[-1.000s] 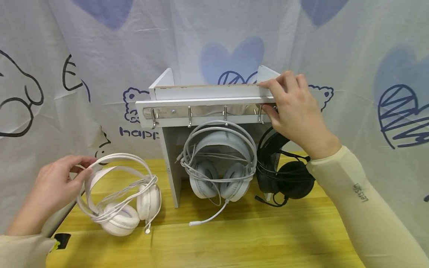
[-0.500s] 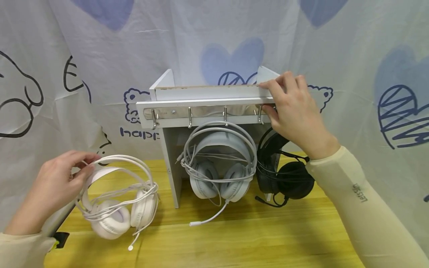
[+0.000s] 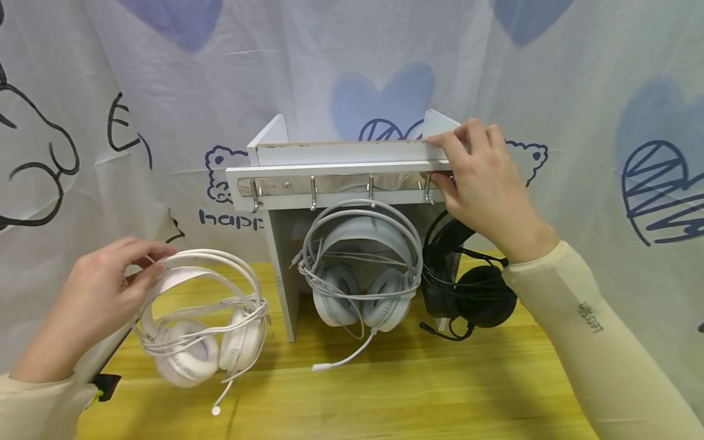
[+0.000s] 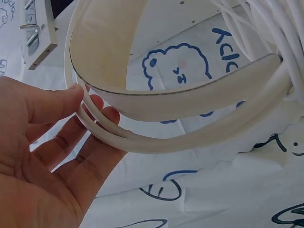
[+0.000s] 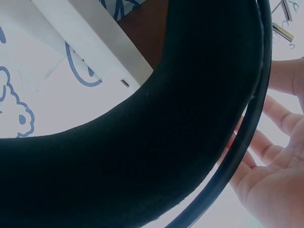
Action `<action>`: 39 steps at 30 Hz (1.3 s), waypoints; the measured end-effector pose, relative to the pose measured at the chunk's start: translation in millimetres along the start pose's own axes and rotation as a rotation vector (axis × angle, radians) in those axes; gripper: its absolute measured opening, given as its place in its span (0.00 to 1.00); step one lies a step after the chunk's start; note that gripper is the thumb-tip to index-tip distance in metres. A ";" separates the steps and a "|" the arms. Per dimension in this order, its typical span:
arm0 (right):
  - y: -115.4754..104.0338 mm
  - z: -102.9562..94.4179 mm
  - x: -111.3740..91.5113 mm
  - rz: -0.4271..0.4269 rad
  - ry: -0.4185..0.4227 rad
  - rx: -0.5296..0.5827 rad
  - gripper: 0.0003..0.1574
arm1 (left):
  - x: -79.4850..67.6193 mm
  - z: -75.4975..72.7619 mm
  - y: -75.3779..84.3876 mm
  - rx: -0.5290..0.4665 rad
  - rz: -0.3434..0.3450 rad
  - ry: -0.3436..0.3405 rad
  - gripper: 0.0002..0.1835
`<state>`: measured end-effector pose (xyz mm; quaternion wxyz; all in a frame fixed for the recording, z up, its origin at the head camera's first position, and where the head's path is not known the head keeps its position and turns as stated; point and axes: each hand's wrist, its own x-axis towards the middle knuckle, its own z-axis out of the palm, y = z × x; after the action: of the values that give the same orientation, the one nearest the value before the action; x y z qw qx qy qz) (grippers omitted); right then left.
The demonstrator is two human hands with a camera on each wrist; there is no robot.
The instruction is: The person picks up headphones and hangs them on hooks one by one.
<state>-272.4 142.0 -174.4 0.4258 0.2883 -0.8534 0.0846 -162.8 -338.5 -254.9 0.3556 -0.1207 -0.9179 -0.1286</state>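
My left hand (image 3: pixel 107 290) pinches the headband of a white headset (image 3: pixel 242 339) at the left. Its cable is wound round the ear cups and its microphone boom points down. In the left wrist view, thumb and fingers hold the thin outer bands of the white headset (image 4: pixel 166 143). My right hand (image 3: pixel 489 189) grips the right end of a white shelf (image 3: pixel 341 154), fingers over the top and thumb below. A grey headset (image 3: pixel 363 227) hangs under the hook rail (image 3: pixel 341 182). Below my right hand is a black headset (image 3: pixel 486 296), its top hidden by that hand.
The rail carries several metal hooks, including a bare left hook (image 3: pixel 254 195) and a second bare hook (image 3: pixel 313 194). A side panel (image 3: pixel 280 275) supports the shelf on the wooden table (image 3: pixel 352 403). Behind hangs a printed curtain (image 3: pixel 352 49).
The left hand has risen slightly and moved right with the white headset, whose ear cups have turned and whose microphone tip has swung left and down. The right hand stays put.
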 end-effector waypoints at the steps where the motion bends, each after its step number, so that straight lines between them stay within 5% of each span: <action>1: 0.1 0.2 -0.1 0.003 -0.001 0.002 0.27 | 0.9 -0.2 1.6 0.001 0.007 0.005 0.13; 39: 0.5 1.8 -1.7 0.018 -0.001 -0.008 0.28 | 39.2 -24.7 55.1 -0.034 0.129 0.135 0.13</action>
<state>-273.0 142.4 -176.7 0.4257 0.2788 -0.8566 0.0851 -158.3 -289.6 -202.2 0.4220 -0.1767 -0.8798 -0.1287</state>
